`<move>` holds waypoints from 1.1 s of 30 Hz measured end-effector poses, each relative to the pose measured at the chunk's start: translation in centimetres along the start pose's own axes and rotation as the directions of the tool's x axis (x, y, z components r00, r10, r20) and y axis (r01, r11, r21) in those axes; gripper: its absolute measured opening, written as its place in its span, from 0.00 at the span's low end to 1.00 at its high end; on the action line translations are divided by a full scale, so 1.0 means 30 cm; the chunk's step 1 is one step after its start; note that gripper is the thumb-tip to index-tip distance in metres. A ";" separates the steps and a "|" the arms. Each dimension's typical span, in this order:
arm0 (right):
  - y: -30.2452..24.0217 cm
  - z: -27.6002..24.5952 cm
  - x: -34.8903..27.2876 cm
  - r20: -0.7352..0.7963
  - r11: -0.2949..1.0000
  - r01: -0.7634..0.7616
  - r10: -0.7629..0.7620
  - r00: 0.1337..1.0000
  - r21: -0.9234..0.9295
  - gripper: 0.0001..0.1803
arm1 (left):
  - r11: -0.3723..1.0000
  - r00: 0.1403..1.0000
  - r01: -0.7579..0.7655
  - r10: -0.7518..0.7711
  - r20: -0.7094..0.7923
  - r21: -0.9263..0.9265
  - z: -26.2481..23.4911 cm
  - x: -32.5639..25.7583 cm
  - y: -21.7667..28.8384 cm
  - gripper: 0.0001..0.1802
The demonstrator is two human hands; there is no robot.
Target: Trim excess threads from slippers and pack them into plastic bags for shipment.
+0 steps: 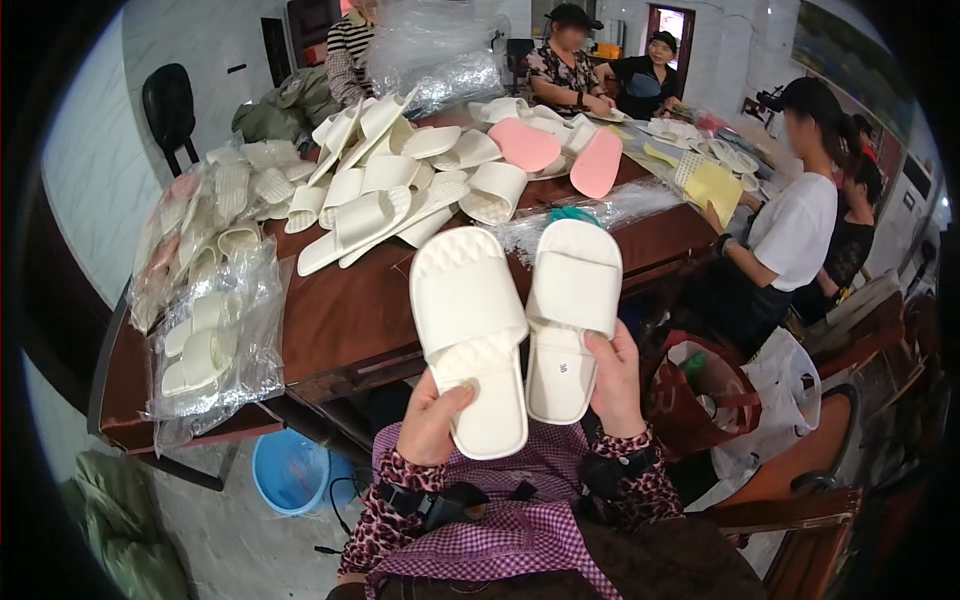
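Purple checked fabric (520, 545) is being worn at the lower edge of the head view. Above it, two white slippers are being held up, toes upward, before a brown table (330, 320). One slipper (470, 300) is being pinched at its outer edge by the left hand (428, 425), thumb on top; its mate (572, 295) is being gripped likewise by the right hand (618, 385) — the fingers behind being largely hidden. Further white slippers (370, 215) are being borne in a heap by the table — bagged slippers (205, 350) beside them. At right, a yellow sheet (712, 190) is being handled by a person in a white shirt (800, 230).
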State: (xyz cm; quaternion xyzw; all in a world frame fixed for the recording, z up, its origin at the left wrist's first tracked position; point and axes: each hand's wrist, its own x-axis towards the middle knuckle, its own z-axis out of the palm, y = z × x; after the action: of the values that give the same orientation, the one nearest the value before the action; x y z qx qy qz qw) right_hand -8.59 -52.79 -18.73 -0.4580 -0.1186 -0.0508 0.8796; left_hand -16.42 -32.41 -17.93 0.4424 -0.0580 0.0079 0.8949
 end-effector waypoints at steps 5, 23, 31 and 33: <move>0.039 0.045 -0.049 -0.013 0.994 -0.089 0.090 0.996 0.058 0.17 | 1.000 0.999 0.008 -0.008 -0.039 0.014 0.005 0.010 -0.076 0.24; 0.096 0.088 -0.104 0.316 0.976 -0.211 0.218 0.924 -0.056 0.31 | 0.937 0.945 -0.275 0.304 -0.119 0.214 0.042 0.012 -0.104 0.23; 0.128 0.029 -0.097 0.227 0.935 -0.335 0.303 0.926 0.118 0.28 | 0.863 0.967 -0.214 0.254 -0.028 0.458 0.059 0.051 -0.102 0.22; 0.115 0.011 -0.091 0.164 0.925 -0.330 0.301 0.939 0.190 0.28 | 0.851 0.976 -0.189 0.218 -0.001 0.490 0.072 0.072 -0.113 0.21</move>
State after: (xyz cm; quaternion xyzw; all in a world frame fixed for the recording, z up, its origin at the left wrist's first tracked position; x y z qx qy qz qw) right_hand -10.61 -50.60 -21.98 -0.3757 -0.1057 0.1350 0.9107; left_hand -14.27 -36.27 -19.07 0.6444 -0.0755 0.1294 0.7499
